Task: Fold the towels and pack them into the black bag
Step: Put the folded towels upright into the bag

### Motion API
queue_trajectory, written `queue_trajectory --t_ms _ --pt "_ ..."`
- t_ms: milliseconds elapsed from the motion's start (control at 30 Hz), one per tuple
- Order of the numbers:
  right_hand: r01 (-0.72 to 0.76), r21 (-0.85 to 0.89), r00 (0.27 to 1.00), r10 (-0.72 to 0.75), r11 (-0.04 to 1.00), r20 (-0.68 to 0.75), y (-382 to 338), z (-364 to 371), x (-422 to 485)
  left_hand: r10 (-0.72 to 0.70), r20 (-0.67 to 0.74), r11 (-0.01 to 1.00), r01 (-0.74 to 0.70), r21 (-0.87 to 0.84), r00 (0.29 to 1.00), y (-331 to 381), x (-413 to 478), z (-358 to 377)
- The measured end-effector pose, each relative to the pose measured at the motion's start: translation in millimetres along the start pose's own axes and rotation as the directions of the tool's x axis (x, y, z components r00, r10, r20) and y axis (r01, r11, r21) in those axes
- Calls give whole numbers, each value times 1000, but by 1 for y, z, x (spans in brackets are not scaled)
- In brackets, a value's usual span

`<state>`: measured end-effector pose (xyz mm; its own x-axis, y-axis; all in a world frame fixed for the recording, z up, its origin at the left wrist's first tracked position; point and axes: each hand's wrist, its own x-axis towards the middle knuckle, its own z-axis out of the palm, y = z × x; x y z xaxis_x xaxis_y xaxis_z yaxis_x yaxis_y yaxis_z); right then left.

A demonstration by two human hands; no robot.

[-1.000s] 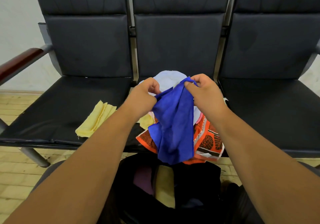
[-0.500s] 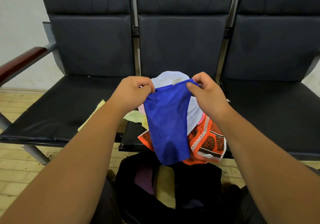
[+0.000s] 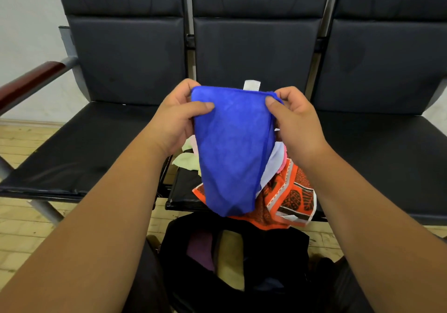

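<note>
A blue towel hangs in the air over the middle seat, stretched flat along its top edge. My left hand pinches its upper left corner and my right hand pinches its upper right corner. A white label sticks up behind the top edge. Behind the towel lies a pile of other cloths: an orange patterned one, a white one and a pale yellow one. Below, on the floor, the black bag stands open with purple and yellow folded towels inside.
A row of dark padded seats with metal frames runs across the view. A wooden armrest juts out at the far left. A pale wooden floor shows under the seats, and a white wall stands behind on the left.
Both hands have lifted the blue towel higher and pulled its top edge out straight and wider. The view has shifted right, so the folded yellow towel on the left seat is out of sight.
</note>
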<state>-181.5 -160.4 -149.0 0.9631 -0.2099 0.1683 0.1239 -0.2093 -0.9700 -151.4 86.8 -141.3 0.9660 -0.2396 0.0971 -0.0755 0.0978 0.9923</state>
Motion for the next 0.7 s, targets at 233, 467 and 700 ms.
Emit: queue_trajectory --t_ms 233,467,700 --pt "-114 339 994 109 934 33 -10 0 7 33 -35 967 -41 -251 999 0 9 12" --pt "-165 303 986 156 939 55 -9 -5 6 -98 65 973 109 -204 993 -12 16 14" --pt "21 -69 1000 -22 997 -22 -3 -3 4 -74 -51 978 62 -199 996 -16 19 20"
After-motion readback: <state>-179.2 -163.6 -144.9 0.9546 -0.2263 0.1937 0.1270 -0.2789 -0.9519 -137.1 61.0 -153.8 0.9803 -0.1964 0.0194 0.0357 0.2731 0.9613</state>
